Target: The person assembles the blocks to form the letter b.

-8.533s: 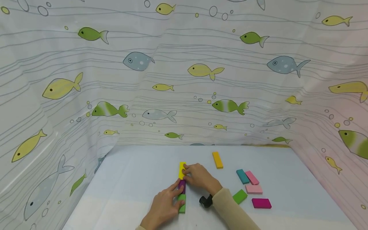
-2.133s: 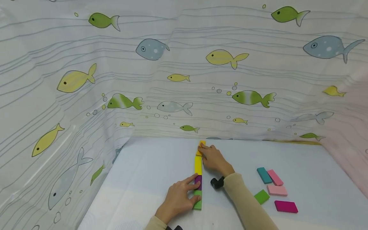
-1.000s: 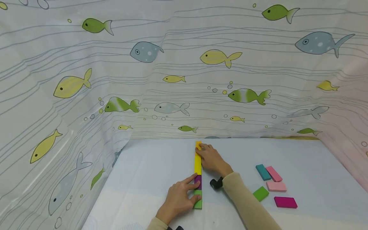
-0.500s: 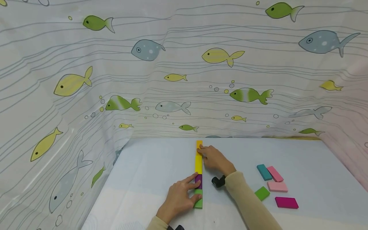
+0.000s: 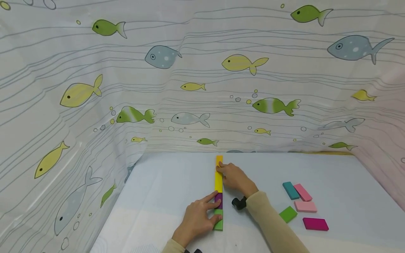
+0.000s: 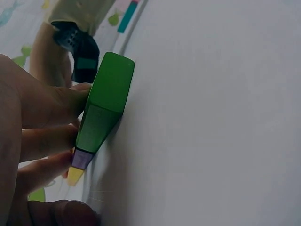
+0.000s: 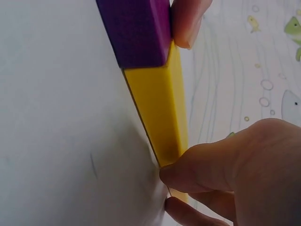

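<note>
A straight row of flat blocks runs away from me in the head view: a green block [image 5: 218,226], a purple block [image 5: 218,205], a yellow block [image 5: 218,184] and an orange block [image 5: 219,159] at the far end. My left hand [image 5: 197,218] rests along the near half, thumb on the green block and fingertips on the purple block up to its seam with the yellow. At the far end my right hand [image 5: 235,176] holds the orange block near its yellow seam. In the right wrist view, its thumb [image 7: 188,174] presses right by that seam.
Loose blocks lie on the white table [image 5: 152,196] to the right: teal [image 5: 290,190], pink [image 5: 302,192], light pink [image 5: 305,206], magenta [image 5: 315,224] and green [image 5: 288,214]. My right sleeve overlaps the green one. A fish-print curtain [image 5: 177,102] stands behind.
The orange block came from the right to the row's far end and, tilted 2.1 s ago, is now straight. My right hand moved from the yellow block to it. My left hand stays on the row.
</note>
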`<state>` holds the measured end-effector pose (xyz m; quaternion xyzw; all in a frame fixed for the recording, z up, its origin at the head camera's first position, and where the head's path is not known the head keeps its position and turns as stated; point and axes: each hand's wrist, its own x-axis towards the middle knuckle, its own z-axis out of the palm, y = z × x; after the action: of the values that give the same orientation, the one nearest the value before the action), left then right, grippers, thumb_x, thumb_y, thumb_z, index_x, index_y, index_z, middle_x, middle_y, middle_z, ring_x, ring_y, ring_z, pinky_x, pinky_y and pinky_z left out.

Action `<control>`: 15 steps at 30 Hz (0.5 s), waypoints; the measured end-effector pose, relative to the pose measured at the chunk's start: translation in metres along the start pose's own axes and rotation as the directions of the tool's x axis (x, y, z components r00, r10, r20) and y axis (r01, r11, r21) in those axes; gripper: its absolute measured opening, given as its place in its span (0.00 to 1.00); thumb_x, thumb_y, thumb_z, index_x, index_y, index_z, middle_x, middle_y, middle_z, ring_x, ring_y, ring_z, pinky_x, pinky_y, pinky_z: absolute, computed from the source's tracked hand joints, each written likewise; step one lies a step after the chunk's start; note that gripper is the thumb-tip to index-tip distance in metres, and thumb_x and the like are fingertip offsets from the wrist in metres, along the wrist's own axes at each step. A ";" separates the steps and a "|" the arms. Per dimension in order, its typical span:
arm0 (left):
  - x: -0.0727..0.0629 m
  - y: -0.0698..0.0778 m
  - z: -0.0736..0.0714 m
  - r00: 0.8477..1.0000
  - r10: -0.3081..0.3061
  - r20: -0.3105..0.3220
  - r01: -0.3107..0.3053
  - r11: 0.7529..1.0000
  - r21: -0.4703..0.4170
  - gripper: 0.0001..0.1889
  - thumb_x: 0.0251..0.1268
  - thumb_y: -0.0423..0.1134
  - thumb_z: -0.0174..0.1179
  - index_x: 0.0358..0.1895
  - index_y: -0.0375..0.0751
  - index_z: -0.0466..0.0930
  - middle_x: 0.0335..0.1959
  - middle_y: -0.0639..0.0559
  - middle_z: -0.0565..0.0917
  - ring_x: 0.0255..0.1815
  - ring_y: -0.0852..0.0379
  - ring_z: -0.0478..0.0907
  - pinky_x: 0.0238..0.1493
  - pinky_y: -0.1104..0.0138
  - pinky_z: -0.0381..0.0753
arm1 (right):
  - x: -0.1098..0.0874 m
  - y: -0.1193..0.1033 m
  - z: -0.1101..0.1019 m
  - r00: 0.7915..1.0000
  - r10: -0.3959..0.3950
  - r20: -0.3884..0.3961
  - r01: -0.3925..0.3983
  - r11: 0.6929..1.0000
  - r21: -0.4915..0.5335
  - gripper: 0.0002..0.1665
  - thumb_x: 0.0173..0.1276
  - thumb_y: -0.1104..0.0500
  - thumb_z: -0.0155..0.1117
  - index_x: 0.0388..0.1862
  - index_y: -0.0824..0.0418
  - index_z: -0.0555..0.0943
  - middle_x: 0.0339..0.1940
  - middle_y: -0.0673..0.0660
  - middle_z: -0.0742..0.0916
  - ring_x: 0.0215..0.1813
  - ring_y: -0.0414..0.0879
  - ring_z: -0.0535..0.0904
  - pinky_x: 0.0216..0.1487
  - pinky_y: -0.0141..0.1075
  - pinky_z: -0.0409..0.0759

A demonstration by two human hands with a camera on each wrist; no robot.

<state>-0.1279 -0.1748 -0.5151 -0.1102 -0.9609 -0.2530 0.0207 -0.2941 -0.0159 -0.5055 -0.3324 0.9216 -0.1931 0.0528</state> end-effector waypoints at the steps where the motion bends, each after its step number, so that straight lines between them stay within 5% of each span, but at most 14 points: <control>1: 0.000 0.000 0.000 1.000 0.001 0.000 -0.001 1.000 -0.003 0.25 0.64 0.55 0.69 0.63 0.52 0.88 0.75 0.56 0.79 0.66 0.46 0.85 0.51 0.58 0.89 | 0.000 0.000 0.000 1.000 -0.001 0.001 0.001 1.000 -0.001 0.28 0.75 0.63 0.65 0.73 0.56 0.80 0.78 0.58 0.78 0.75 0.63 0.77 0.75 0.57 0.76; 15: -0.001 0.000 0.001 1.000 0.020 -0.018 -0.020 1.000 -0.012 0.23 0.64 0.53 0.70 0.61 0.51 0.89 0.74 0.55 0.80 0.64 0.46 0.86 0.47 0.61 0.89 | -0.003 -0.006 -0.001 1.000 -0.013 -0.006 0.013 1.000 -0.027 0.28 0.75 0.63 0.63 0.74 0.59 0.78 0.78 0.61 0.78 0.74 0.65 0.78 0.75 0.58 0.75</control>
<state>-0.1269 -0.1750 -0.5162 -0.1174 -0.9580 -0.2596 0.0313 -0.2883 -0.0176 -0.5024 -0.3385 0.9222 -0.1819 0.0440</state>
